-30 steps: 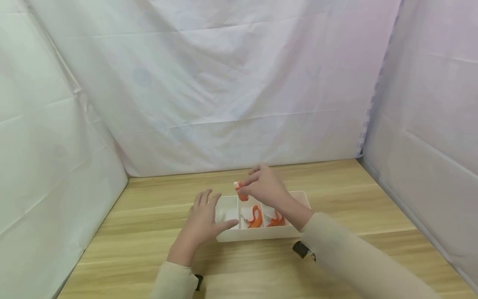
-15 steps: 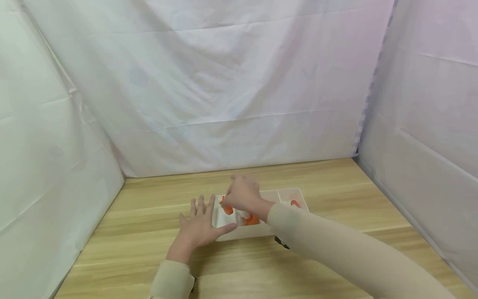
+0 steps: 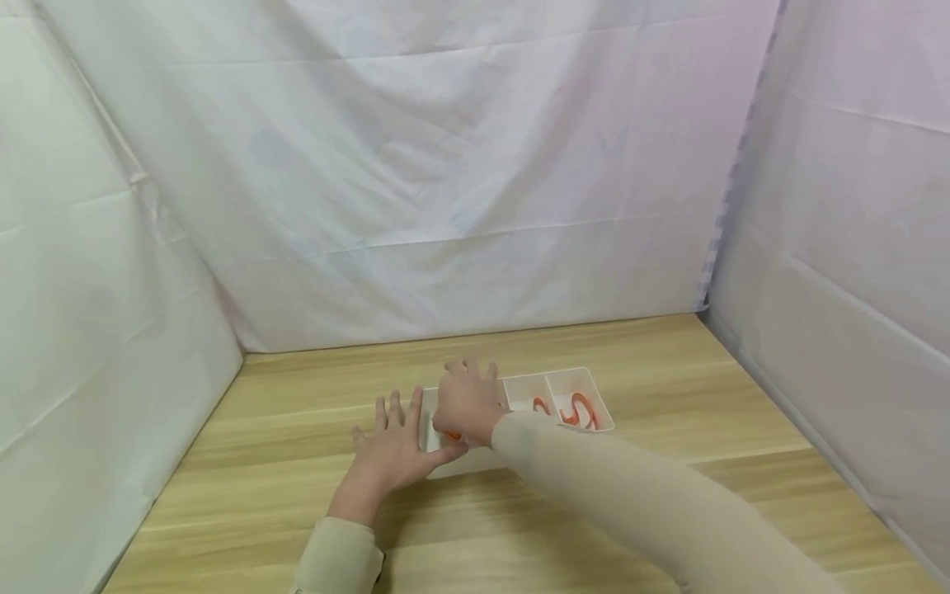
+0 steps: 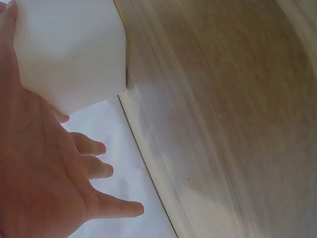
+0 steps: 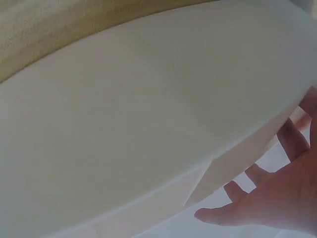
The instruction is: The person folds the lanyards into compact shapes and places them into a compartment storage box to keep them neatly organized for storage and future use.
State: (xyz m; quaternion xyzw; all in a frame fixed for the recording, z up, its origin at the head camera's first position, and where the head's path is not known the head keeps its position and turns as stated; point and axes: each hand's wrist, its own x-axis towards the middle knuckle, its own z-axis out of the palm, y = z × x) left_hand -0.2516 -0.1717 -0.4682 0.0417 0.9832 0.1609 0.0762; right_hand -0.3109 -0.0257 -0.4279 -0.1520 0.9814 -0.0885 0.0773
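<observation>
A white tray [image 3: 598, 410] with three compartments lies on the wooden table [image 3: 668, 388]. My left hand [image 3: 396, 439] rests flat against the tray's left end, fingers straight, thumb along the front wall. The left wrist view shows this left hand [image 4: 74, 163] touching the tray's corner [image 4: 74, 54]. Over the left compartment my right hand [image 3: 467, 394] lies palm down with spread fingers, and an orange piece [image 3: 451, 435] peeks out beneath it. In the right wrist view the right hand [image 5: 277, 198] is spread, holding nothing. Orange hooks lie in the middle [image 3: 543, 405] and right [image 3: 580, 410] compartments.
White cloth walls [image 3: 445, 165] close in the table at the back and both sides. Bare wood runs around the tray to the front, left and right. The left wrist view shows the table top [image 4: 223, 124] beside the cloth.
My right hand carried an orange piece from above the middle compartment down and left into the left compartment and spread its fingers. The left hand stayed at the tray's end.
</observation>
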